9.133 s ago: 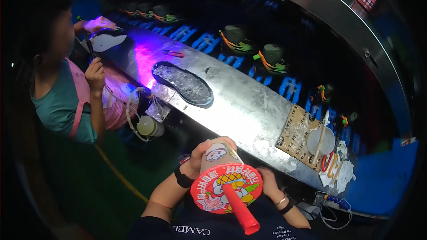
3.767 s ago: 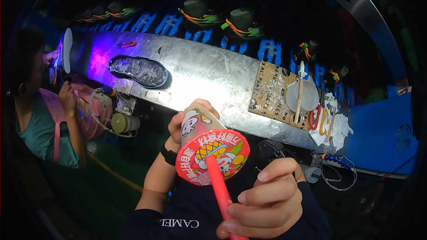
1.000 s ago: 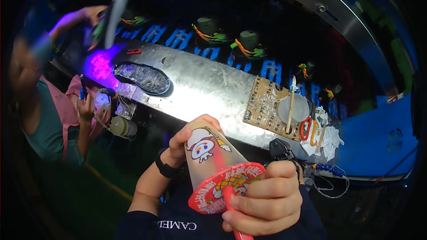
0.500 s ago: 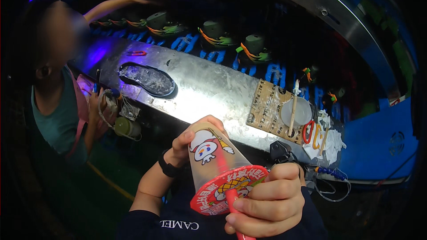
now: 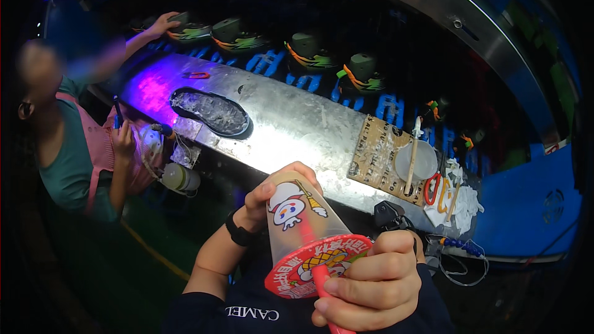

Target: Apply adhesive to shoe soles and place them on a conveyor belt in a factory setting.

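Observation:
A translucent plastic drink cup (image 5: pixel 291 226) with a cartoon snowman on its side is tilted close to my chest, its red printed lid (image 5: pixel 291 272) facing toward me. My left hand (image 5: pixel 263 198), a dark band on its wrist, is wrapped around the cup's base end. Coming out of the lid is a pink-red straw (image 5: pixel 321 275), pinched in the closed fingers of my right hand (image 5: pixel 377 281). The upper fingers of that hand rest by the lid's edge. Part of the straw also shows through the cup wall.
Ahead runs a metal bench (image 5: pixel 291 130) with a dark shoe sole (image 5: pixel 210 113), red snips (image 5: pixel 196 75), cardboard (image 5: pixel 377 151), a bowl (image 5: pixel 416 159) with a brush (image 5: pixel 410 164), and crumpled white cloths (image 5: pixel 465 210). Several patterned shoe uppers (image 5: pixel 362 74) stand behind. A co-worker (image 5: pixel 74 148) is at left.
The co-worker leans further left, and their outstretched hand is now at one of the shoe uppers. My view has shifted slightly. Both my hands keep their hold on the cup and straw.

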`<state>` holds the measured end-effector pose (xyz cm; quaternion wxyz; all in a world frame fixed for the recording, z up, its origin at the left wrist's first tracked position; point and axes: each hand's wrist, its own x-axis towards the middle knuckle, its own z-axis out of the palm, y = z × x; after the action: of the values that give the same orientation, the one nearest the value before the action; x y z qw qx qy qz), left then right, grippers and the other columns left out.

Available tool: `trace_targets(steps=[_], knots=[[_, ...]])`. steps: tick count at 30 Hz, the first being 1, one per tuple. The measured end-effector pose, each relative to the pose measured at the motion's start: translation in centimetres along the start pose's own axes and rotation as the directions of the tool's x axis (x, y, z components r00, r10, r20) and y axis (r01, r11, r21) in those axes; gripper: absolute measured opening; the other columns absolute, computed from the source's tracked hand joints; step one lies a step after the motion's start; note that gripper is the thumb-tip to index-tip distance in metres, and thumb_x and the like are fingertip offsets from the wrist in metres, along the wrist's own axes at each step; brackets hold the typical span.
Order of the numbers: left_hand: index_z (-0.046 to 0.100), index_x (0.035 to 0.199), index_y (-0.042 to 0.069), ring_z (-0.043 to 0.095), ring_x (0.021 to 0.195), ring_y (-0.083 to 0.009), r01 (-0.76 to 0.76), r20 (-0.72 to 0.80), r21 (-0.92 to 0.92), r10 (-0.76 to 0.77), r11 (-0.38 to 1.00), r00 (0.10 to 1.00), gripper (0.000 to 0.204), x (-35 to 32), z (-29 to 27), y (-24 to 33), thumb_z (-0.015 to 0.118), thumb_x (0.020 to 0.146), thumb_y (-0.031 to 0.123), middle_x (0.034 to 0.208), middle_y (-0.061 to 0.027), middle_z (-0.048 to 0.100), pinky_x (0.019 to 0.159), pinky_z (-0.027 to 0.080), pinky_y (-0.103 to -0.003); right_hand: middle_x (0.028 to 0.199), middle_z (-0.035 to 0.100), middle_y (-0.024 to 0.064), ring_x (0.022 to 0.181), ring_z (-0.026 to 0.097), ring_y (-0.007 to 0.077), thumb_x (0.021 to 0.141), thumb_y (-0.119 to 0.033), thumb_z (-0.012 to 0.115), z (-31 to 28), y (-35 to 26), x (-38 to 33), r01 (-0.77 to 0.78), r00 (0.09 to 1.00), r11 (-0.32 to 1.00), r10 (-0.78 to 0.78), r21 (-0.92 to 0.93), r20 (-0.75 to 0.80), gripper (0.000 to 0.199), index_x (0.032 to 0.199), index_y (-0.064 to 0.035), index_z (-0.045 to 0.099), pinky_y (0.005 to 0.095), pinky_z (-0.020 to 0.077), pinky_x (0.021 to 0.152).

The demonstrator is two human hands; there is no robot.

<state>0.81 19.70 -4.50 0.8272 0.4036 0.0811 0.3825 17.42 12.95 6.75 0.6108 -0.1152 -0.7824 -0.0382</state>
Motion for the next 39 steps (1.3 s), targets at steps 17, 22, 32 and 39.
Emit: trace_targets(steps=[17,22,32,39], knots=[[0.042,0.104,-0.001,0.054,0.087,-0.0222,0.006,0.009,-0.013,-0.006,1.000,1.000,0.066,-0.1,-0.2,0.1,0.053,0.067,0.052,0.094,-0.0172,0.051,0.076,0.045,-0.031,0.067,0.057,-0.0013,0.055,0.049,0.0111,0.065,-0.022,0.071,1.0,0.2,-0.4,0.002,0.994,1.000,-0.001,0.009,-0.110,0.015,0.070,-0.0124,0.062,0.0273,0.0340,0.055],[0.042,0.103,-0.001,0.054,0.087,-0.0220,0.002,0.003,-0.026,-0.002,1.000,1.000,0.065,-0.2,-0.3,0.2,0.053,0.067,0.052,0.094,-0.0172,0.051,0.076,0.045,-0.031,0.066,0.057,-0.0010,0.054,0.048,0.0102,0.065,-0.022,0.071,0.7,0.0,0.2,-0.019,1.000,0.999,0.020,0.046,-0.018,0.015,0.071,-0.0120,0.062,0.0286,0.0339,0.059],[0.042,0.103,-0.001,0.053,0.088,-0.0220,-0.009,-0.014,-0.032,0.008,0.999,1.000,0.064,-0.4,-0.7,0.5,0.052,0.067,0.051,0.094,-0.0170,0.051,0.077,0.044,-0.031,0.066,0.057,-0.0003,0.054,0.049,0.0108,0.065,-0.021,0.072,1.7,0.8,0.4,0.024,0.995,0.998,-0.018,0.054,-0.099,0.015,0.071,-0.0112,0.061,0.0263,0.0327,0.053],[0.042,0.104,-0.001,0.052,0.089,-0.0223,-0.053,-0.027,-0.039,0.052,0.998,0.998,0.063,-1.1,-0.9,1.0,0.051,0.068,0.050,0.095,-0.0170,0.051,0.078,0.043,-0.031,0.066,0.058,0.0010,0.054,0.049,0.0119,0.065,-0.019,0.072,2.2,1.2,1.3,0.052,0.999,0.995,-0.053,0.087,0.003,0.015,0.071,-0.0105,0.061,0.0233,0.0322,0.046]])
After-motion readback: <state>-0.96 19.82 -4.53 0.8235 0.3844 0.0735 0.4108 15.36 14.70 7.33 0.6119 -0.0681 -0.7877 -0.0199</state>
